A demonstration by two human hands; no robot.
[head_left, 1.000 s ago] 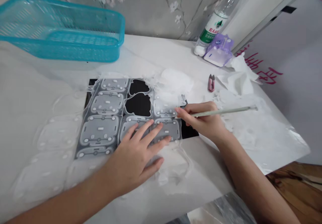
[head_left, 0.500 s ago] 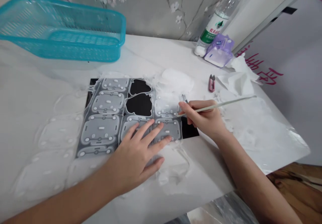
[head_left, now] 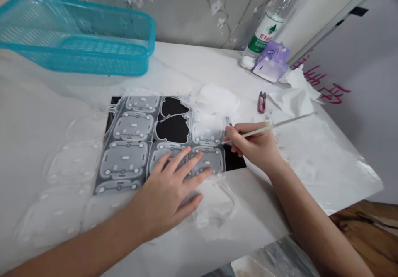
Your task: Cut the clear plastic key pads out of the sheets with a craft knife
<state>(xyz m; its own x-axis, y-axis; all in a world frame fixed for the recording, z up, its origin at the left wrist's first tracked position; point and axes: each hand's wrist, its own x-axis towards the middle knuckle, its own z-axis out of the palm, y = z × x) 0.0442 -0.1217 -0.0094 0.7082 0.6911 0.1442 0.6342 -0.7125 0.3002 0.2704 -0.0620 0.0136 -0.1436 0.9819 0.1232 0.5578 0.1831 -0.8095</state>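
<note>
A translucent sheet of moulded rounded-rectangle pieces (head_left: 125, 159) lies partly over a black board (head_left: 234, 159), with two openings where the black shows through. My left hand (head_left: 174, 185) rests on this sheet, fingers spread, holding nothing. In my right hand (head_left: 253, 142) a thin pale stick (head_left: 280, 124) is gripped like a pen. Its lower end meets the sheet's right side, near the seam between two pieces; whether the tip presses in I cannot tell. A dark metal tip (head_left: 228, 121) shows just behind my right fingers, its kind unclear.
A blue plastic basket (head_left: 102, 61) stands at the back left. Small pink thread snips (head_left: 262, 103) lie near white tissues (head_left: 294, 100). Further back are a water bottle (head_left: 259, 40) and a purple packet (head_left: 272, 63). Clear plastic film (head_left: 336, 165) covers the table's right side.
My right hand and the stick have shifted slightly to the right, and the stick's upper end has risen a little. My left hand stays in place.
</note>
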